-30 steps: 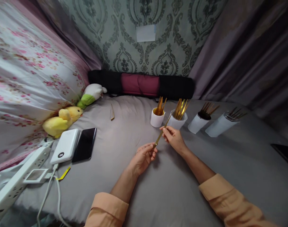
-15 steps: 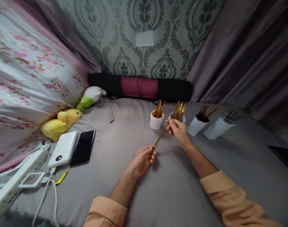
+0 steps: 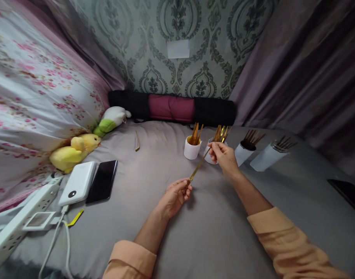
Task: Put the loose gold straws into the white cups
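Observation:
A thin, shiny gold strip (image 3: 198, 166) slants between my hands above the grey sheet. My left hand (image 3: 177, 197) is closed around its lower end, where a small bend or knot shows at the fingertips. Up at the other end, my right hand (image 3: 224, 155) pinches the strip between thumb and fingers. Just behind the right hand stands a white cup (image 3: 209, 157), partly hidden, with several gold strips in it. Left of it is another white cup (image 3: 192, 151) holding several orange-gold strips. A bent thin strip (image 3: 137, 141) lies alone on the sheet.
Two tilted pale containers (image 3: 243, 154) (image 3: 267, 157) with dark sticks stand to the right. At left are a black phone (image 3: 102, 182), a white power bank (image 3: 77, 184), a power strip (image 3: 23, 215) and plush toys (image 3: 75, 153). A long black-and-maroon bag (image 3: 171, 107) lies along the wall.
My right hand has shifted slightly to the right and up along the strip, showing more of the cup behind it. The left hand stays nearly in place.

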Action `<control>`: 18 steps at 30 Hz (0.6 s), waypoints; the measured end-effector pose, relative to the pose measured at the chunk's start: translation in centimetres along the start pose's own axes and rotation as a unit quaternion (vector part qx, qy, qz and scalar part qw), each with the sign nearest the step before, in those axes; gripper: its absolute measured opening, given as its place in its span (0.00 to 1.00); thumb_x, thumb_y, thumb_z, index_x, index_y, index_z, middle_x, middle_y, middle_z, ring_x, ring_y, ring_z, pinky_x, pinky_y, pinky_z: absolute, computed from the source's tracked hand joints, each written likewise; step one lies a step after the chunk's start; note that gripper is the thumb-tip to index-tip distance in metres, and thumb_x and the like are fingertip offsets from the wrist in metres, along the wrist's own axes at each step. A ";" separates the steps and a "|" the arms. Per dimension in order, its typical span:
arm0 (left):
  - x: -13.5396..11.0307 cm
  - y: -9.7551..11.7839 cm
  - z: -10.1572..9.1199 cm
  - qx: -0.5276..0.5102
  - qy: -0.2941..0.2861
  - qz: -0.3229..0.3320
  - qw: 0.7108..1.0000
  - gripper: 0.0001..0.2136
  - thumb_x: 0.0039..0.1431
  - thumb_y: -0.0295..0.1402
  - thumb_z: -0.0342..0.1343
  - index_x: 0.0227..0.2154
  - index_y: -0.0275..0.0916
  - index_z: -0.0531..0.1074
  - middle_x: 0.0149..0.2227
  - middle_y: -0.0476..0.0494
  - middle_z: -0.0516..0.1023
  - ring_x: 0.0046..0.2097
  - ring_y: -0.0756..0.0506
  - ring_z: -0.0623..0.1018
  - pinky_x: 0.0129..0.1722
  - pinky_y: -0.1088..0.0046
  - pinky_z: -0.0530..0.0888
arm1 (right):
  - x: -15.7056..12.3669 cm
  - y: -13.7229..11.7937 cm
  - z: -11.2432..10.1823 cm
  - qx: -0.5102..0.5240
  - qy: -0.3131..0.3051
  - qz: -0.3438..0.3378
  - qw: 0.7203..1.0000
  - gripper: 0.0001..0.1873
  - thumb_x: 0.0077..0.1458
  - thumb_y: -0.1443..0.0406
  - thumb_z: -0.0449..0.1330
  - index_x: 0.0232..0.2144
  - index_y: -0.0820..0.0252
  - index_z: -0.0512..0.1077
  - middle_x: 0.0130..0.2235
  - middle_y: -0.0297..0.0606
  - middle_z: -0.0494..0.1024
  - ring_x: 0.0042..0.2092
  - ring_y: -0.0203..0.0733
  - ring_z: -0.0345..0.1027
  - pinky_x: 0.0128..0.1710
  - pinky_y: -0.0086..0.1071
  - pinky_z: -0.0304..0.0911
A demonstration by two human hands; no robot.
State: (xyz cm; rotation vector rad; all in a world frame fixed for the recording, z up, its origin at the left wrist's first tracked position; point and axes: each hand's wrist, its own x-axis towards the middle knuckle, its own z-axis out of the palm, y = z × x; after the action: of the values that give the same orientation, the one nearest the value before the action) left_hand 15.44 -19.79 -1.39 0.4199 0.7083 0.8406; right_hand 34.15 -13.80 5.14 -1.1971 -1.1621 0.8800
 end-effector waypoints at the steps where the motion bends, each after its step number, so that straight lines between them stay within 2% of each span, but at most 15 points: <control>1: 0.0 0.0 -0.1 0.000 -0.001 0.000 1.000 0.10 0.51 0.28 0.56 0.37 0.31 0.68 0.26 0.46 0.71 0.23 0.55 0.68 0.22 0.80 0.63 | 0.0 -0.1 0.0 -0.002 0.002 0.000 1.000 0.16 0.51 0.53 0.56 0.31 0.61 0.70 0.23 0.30 0.66 0.18 0.26 0.55 0.14 0.22 0.50; 18: -0.1 0.2 0.0 -0.009 0.011 0.000 1.000 0.10 0.50 0.29 0.58 0.36 0.32 0.69 0.26 0.47 0.70 0.23 0.55 0.68 0.23 0.81 0.64 | -0.1 -0.6 -0.7 -0.029 0.007 -0.002 1.000 0.17 0.49 0.53 0.58 0.29 0.61 0.71 0.23 0.32 0.68 0.18 0.27 0.56 0.13 0.22 0.52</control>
State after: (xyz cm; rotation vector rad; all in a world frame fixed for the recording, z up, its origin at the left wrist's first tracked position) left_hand 15.30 -19.78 -1.22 0.3954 0.7214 0.8514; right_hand 34.79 -14.21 5.73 -1.2457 -1.1842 0.8384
